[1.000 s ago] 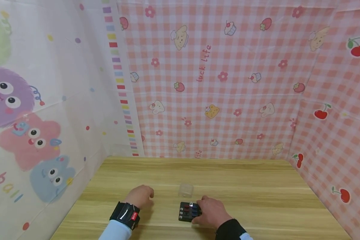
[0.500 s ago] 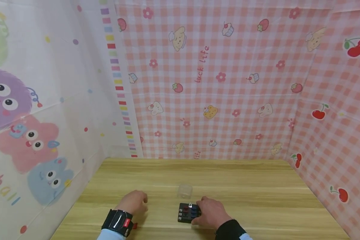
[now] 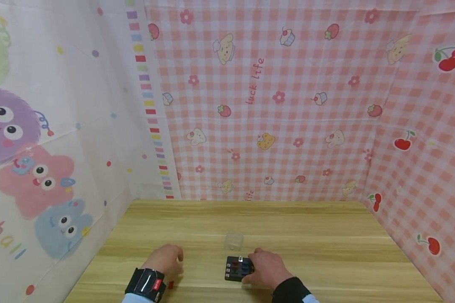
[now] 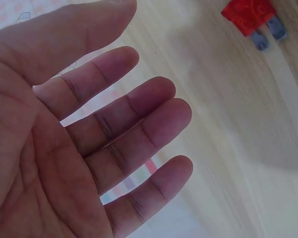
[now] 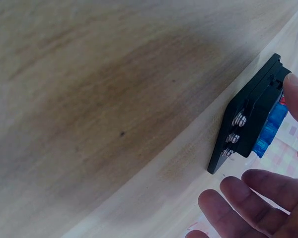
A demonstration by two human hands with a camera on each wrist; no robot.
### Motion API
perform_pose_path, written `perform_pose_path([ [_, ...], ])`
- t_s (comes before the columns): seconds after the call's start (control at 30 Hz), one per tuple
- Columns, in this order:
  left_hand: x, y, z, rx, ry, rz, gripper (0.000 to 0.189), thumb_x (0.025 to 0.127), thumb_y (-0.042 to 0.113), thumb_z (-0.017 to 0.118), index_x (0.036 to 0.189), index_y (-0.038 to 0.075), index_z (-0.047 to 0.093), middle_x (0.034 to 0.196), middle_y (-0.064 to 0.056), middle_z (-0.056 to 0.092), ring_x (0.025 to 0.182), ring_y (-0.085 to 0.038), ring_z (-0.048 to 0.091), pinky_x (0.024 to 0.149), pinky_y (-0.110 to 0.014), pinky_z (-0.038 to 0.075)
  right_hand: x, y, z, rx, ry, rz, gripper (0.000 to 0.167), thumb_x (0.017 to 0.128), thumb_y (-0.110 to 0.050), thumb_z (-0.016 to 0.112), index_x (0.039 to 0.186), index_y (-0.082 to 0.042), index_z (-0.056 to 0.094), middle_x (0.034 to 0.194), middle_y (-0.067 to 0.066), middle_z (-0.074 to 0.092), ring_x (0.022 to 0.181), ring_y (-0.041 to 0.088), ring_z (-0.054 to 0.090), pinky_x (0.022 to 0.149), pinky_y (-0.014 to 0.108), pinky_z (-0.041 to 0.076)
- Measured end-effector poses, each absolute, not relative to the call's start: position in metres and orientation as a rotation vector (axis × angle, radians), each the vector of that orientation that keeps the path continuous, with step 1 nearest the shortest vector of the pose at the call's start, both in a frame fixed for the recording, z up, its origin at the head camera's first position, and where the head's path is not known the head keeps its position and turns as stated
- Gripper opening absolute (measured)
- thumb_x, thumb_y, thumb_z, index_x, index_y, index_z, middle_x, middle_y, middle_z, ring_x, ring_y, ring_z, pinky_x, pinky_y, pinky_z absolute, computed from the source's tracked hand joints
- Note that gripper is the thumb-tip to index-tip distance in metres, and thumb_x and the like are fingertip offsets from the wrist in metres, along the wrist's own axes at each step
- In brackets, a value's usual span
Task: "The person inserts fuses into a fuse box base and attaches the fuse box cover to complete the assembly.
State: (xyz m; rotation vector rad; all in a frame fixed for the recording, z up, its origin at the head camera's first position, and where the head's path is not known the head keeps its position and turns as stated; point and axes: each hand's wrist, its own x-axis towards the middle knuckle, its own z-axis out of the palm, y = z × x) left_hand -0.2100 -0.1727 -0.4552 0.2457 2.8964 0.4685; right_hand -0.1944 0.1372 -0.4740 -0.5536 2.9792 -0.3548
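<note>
My left hand (image 3: pixel 164 257) hovers over the left part of the table with its fingers spread and only slightly bent, as the left wrist view also shows. Nothing lies in its palm. A red blade fuse (image 4: pixel 251 15) with two grey prongs rests on the wood, close to that hand. My right hand (image 3: pixel 267 268) is at the right end of a black fuse box (image 3: pixel 233 269) fitted with red and blue fuses. In the right wrist view its thumb (image 5: pixel 295 96) touches the box's edge, while the other fingers reach past the opposite side with a gap.
A small clear plastic cover (image 3: pixel 234 241) sits just beyond the fuse box. The wooden table (image 3: pixel 307 223) runs back to a pink checked cloth wall (image 3: pixel 311 122). A white printed cloth (image 3: pixel 110 126) hangs on the left side.
My left hand has drawn back toward me and to the left, and the red fuse now shows beside its wrist. My right hand and the fuse box stay together in place.
</note>
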Motion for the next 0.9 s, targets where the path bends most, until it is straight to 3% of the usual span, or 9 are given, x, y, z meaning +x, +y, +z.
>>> perform_pose_path([
  [0.2, -0.204, -0.176, -0.458, 0.2, 2.885, 0.477, 0.019, 0.073, 0.012, 0.083, 0.084, 0.01, 0.067, 0.083, -0.004, 0.06, 0.075, -0.023, 0.054, 0.075, -0.048, 0.046, -0.195, 0.136, -0.475, -0.554, 2.977, -0.351, 0.061, 0.073, -0.052, 0.082, 0.112, -0.006, 0.07, 0.095, 0.002, 0.06, 0.074, 0.014, 0.051, 0.073, 0.039, 0.049],
  [0.5, -0.197, -0.18, -0.462, 0.331, 2.935, 0.511, 0.025, 0.064, 0.008, 0.086, 0.075, 0.011, 0.064, 0.077, 0.0, 0.058, 0.069, -0.021, 0.051, 0.068, -0.041, 0.045, -0.195, 0.136, -0.476, -0.554, 2.976, -0.355, 0.063, 0.073, -0.053, 0.081, 0.113, -0.006, 0.07, 0.095, 0.002, 0.06, 0.075, 0.015, 0.052, 0.073, 0.039, 0.049],
  [0.9, -0.193, -0.184, -0.468, 0.336, 2.9, 0.531, 0.03, 0.062, 0.005, 0.088, 0.076, 0.011, 0.062, 0.074, 0.0, 0.055, 0.067, -0.021, 0.049, 0.064, -0.039, 0.043, -0.195, 0.135, -0.477, -0.576, 2.977, -0.337, 0.063, 0.074, -0.054, 0.081, 0.113, -0.006, 0.069, 0.096, 0.003, 0.06, 0.077, 0.015, 0.053, 0.074, 0.039, 0.049],
])
